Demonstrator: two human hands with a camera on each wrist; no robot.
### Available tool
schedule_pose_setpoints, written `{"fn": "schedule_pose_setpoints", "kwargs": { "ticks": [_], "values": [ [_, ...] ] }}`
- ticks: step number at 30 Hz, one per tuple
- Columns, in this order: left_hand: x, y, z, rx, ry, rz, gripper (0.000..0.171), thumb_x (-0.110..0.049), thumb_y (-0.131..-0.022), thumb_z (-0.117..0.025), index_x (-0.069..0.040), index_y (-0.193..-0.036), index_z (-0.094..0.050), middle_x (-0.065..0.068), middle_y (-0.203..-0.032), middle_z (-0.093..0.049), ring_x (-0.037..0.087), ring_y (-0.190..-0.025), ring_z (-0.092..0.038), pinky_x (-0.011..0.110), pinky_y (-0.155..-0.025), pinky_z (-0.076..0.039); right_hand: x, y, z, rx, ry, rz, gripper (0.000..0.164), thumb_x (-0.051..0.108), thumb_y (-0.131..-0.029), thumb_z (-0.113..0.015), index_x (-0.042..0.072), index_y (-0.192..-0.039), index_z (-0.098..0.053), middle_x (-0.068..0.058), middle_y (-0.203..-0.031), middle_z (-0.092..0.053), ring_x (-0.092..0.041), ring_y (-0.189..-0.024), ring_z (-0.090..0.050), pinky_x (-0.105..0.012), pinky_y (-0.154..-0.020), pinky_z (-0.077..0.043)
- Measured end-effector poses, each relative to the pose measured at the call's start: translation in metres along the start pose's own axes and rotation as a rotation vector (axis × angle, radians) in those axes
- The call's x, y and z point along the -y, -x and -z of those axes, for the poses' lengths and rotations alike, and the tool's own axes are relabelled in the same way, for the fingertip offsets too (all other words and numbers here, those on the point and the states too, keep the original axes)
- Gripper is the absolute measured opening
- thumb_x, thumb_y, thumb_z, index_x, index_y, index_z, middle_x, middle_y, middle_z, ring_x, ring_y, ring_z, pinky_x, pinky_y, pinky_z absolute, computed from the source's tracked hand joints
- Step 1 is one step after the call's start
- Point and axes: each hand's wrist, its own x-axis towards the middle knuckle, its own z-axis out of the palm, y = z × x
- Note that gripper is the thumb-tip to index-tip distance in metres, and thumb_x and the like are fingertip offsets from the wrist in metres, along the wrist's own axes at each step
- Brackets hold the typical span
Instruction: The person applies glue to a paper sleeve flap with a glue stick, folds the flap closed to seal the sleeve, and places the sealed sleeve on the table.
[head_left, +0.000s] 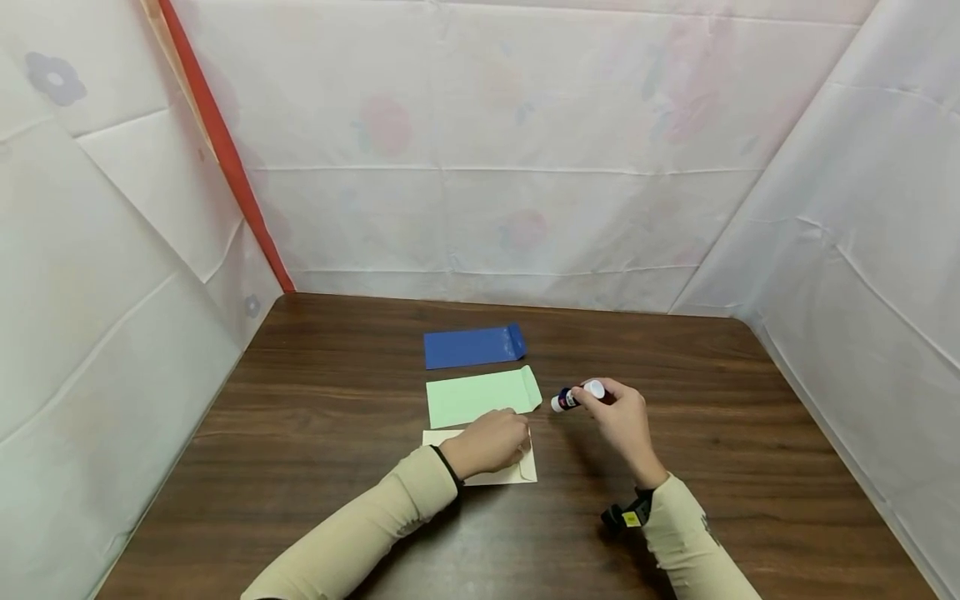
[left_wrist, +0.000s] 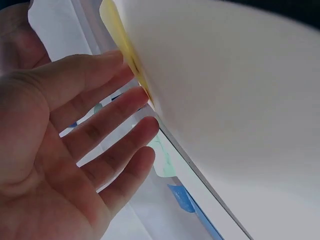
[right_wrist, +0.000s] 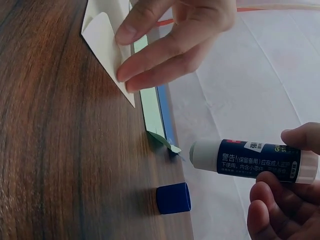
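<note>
A cream envelope [head_left: 495, 478] lies nearest the person. My left hand [head_left: 489, 443] is over it, with thumb and fingertips touching around its raised flap [right_wrist: 100, 34], fingers fairly straight in the left wrist view. The right hand [head_left: 624, 421] grips an uncapped glue stick [right_wrist: 257, 159] by its lower barrel, thumb on one side and fingers on the other. Its white tip points left, above the table and apart from the envelopes. Beyond the cream envelope lie a light green envelope [head_left: 474, 397] and a blue envelope [head_left: 468, 347], flaps toward the right.
A dark blue glue cap [right_wrist: 173, 198] stands on the wooden table [head_left: 330, 400] near the green envelope's flap. White patterned sheeting [head_left: 480, 217] encloses the table at the back and sides. A red strip [head_left: 225, 150] runs down the back left corner.
</note>
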Motion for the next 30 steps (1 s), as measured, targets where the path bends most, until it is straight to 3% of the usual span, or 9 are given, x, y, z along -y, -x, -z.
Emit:
{"fn": "schedule_pose_setpoints", "kwargs": {
  "ticks": [3, 5, 11, 19, 23, 30],
  "values": [
    [0.0, -0.004, 0.001, -0.005, 0.0, 0.005, 0.024, -0.009, -0.086, -0.068, -0.015, -0.063, -0.064, -0.003, -0.071, -0.063, 0.012, -0.064, -0.057, 0.02, -0.055, -0.038, 0.0, 0.0, 0.0, 0.003, -0.001, -0.004, 0.018, 0.022, -0.086, -0.075, 0.004, -0.09, -0.074, -0.008, -0.072, -0.065, -0.007, -0.058, -0.054, -0.022, -0.052, -0.045],
    [-0.001, -0.005, 0.001, -0.011, 0.007, 0.007, 0.025, -0.007, -0.085, -0.068, -0.015, -0.062, -0.064, -0.003, -0.069, -0.062, 0.01, -0.061, -0.056, 0.019, -0.053, -0.036, 0.0, 0.0, 0.0, 0.001, -0.002, -0.007, 0.019, 0.023, -0.086, -0.075, 0.005, -0.091, -0.074, -0.008, -0.073, -0.065, -0.008, -0.058, -0.053, -0.022, -0.052, -0.045],
    [-0.004, -0.007, 0.001, -0.023, -0.012, 0.009, 0.019, 0.003, -0.079, -0.068, -0.012, -0.068, -0.067, -0.001, -0.072, -0.065, 0.013, -0.064, -0.06, 0.021, -0.057, -0.043, 0.001, 0.0, 0.002, -0.007, -0.001, -0.012, 0.019, 0.022, -0.086, -0.075, 0.004, -0.092, -0.074, -0.008, -0.075, -0.066, -0.007, -0.059, -0.055, -0.021, -0.053, -0.046],
    [-0.007, -0.008, 0.0, -0.036, -0.07, -0.004, 0.022, 0.003, -0.078, -0.068, -0.013, -0.064, -0.062, 0.0, -0.073, -0.062, 0.015, -0.065, -0.061, 0.023, -0.058, -0.047, 0.0, 0.001, 0.002, -0.008, -0.011, -0.02, 0.019, 0.021, -0.086, -0.075, 0.003, -0.093, -0.074, -0.009, -0.074, -0.067, -0.01, -0.061, -0.058, -0.02, -0.055, -0.048],
    [-0.006, -0.01, -0.003, -0.014, -0.058, 0.011, 0.024, -0.006, -0.071, -0.079, -0.014, -0.061, -0.059, -0.002, -0.072, -0.06, 0.013, -0.062, -0.057, 0.023, -0.056, -0.046, -0.001, 0.0, 0.001, -0.013, -0.002, -0.019, 0.02, 0.022, -0.086, -0.075, 0.003, -0.092, -0.074, -0.008, -0.074, -0.067, -0.007, -0.06, -0.056, -0.02, -0.054, -0.047],
    [-0.017, -0.017, 0.005, 0.093, -0.081, 0.1, 0.028, -0.033, -0.068, -0.089, -0.016, -0.065, -0.066, -0.003, -0.083, -0.065, 0.012, -0.065, -0.059, 0.022, -0.06, -0.051, -0.002, -0.002, 0.003, -0.013, -0.022, -0.023, 0.022, 0.023, -0.086, -0.075, 0.003, -0.092, -0.074, -0.011, -0.073, -0.068, -0.017, -0.063, -0.062, -0.021, -0.054, -0.049]
  ]
}}
